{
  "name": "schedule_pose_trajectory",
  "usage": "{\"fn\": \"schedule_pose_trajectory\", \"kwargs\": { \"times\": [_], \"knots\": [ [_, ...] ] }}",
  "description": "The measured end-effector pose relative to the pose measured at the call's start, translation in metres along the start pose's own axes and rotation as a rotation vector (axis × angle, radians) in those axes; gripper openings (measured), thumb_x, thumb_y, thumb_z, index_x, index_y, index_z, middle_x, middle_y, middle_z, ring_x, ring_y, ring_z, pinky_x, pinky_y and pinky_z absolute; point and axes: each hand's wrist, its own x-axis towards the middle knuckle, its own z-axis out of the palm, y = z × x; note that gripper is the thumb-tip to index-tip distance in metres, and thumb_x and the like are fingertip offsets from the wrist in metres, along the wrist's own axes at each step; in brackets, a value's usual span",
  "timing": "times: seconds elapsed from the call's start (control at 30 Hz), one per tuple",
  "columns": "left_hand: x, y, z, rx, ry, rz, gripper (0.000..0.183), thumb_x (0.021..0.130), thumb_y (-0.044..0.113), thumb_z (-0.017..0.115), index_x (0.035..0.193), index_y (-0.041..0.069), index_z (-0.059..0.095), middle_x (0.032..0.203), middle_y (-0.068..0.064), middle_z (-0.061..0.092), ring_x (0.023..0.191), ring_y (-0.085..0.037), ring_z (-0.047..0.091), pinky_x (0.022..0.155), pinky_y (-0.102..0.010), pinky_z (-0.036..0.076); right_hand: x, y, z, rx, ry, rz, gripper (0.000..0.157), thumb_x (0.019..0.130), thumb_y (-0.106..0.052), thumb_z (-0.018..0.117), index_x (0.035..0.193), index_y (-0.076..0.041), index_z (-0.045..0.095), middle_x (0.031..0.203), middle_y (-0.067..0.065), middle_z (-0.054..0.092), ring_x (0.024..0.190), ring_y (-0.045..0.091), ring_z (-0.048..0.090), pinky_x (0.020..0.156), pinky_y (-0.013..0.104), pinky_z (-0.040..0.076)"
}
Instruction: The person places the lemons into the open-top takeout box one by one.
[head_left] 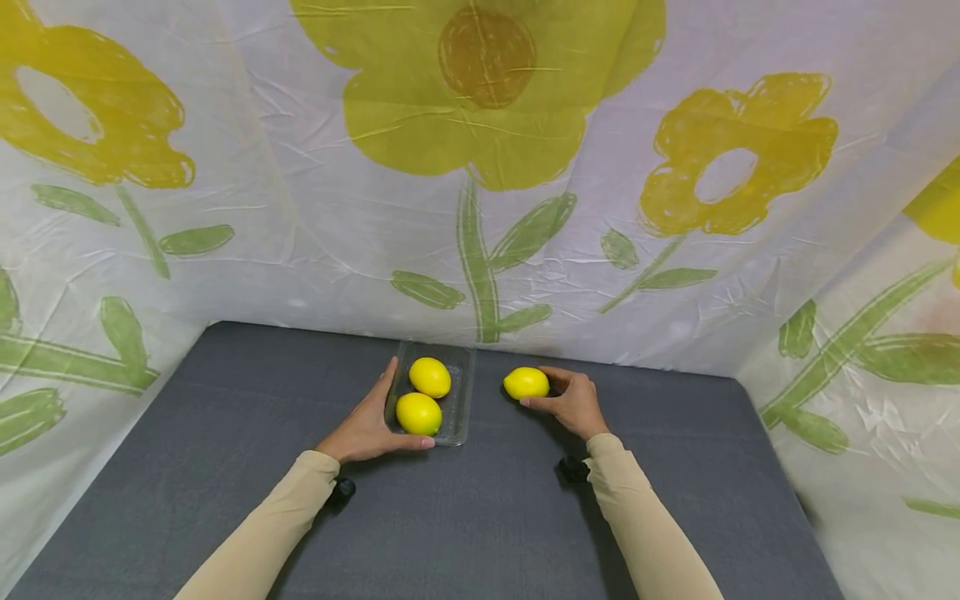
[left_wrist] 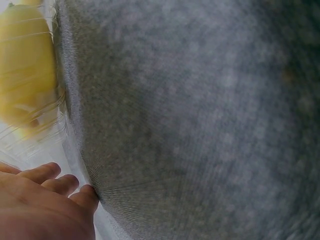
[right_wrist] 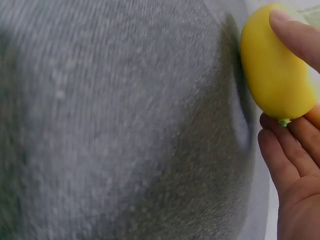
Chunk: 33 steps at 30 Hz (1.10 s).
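A clear plastic tray (head_left: pixel 455 417) lies near the back of the dark cloth with two yellow lemons in it, a rear lemon (head_left: pixel 430 377) and a front lemon (head_left: pixel 418 414). My left hand (head_left: pixel 369 423) rests against the tray, its fingers along the left side and its thumb across the near edge. Through the tray's wall a lemon (left_wrist: pixel 25 65) shows in the left wrist view. Right of the tray, my right hand (head_left: pixel 572 402) grips a third lemon (head_left: pixel 525 383) between thumb and fingers. The green stem end of that lemon (right_wrist: pixel 277 65) faces the palm.
Dark grey cloth (head_left: pixel 465 525) covers the table. Behind it hangs a pale curtain (head_left: pixel 315 242) printed with yellow flowers, which also runs along both sides. A black wrist device (head_left: pixel 573 469) sits under the right wrist, another black device (head_left: pixel 342 492) under the left.
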Motion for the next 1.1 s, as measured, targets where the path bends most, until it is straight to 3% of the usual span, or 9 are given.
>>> {"fn": "schedule_pose_trajectory", "kwargs": {
  "times": [0.23,0.5,0.7,1.1],
  "knots": [
    [-0.001,0.001,-0.001,-0.001,0.004,-0.008,0.144,0.069,0.059,0.09,0.163,0.017,-0.01,0.169,-0.017,-0.003,0.153,-0.043,0.007,0.115,-0.068,0.02,-0.004,-0.02,0.003,0.044,0.007,-0.045,0.066,0.073,-0.02,0.094,0.132,-0.004,0.068,0.124,0.014,0.07,0.11,0.031,0.068,0.094,0.045,0.055],
    [-0.001,0.001,0.0,0.0,0.008,-0.011,0.144,0.068,0.059,0.09,0.163,0.016,-0.01,0.169,-0.017,-0.003,0.153,-0.043,0.006,0.116,-0.068,0.019,-0.003,-0.06,0.015,0.085,-0.065,-0.131,0.068,0.074,-0.018,0.093,0.133,-0.001,0.066,0.129,0.015,0.068,0.119,0.033,0.065,0.099,0.045,0.053],
    [0.0,0.001,0.001,0.006,0.003,-0.02,0.144,0.069,0.06,0.089,0.163,0.018,-0.011,0.169,-0.016,-0.004,0.153,-0.043,0.006,0.116,-0.068,0.019,0.001,-0.083,0.027,0.004,-0.139,-0.184,0.07,0.074,-0.022,0.093,0.134,-0.002,0.065,0.129,0.011,0.068,0.118,0.031,0.065,0.099,0.05,0.052],
    [0.001,0.001,0.0,0.005,-0.012,-0.032,0.142,0.07,0.058,0.089,0.163,0.018,-0.012,0.169,-0.017,-0.004,0.153,-0.043,0.007,0.116,-0.068,0.019,0.008,-0.11,0.037,-0.172,-0.235,-0.224,0.07,0.076,-0.026,0.092,0.135,-0.001,0.064,0.132,0.012,0.066,0.121,0.03,0.061,0.101,0.045,0.05]
  ]
}}
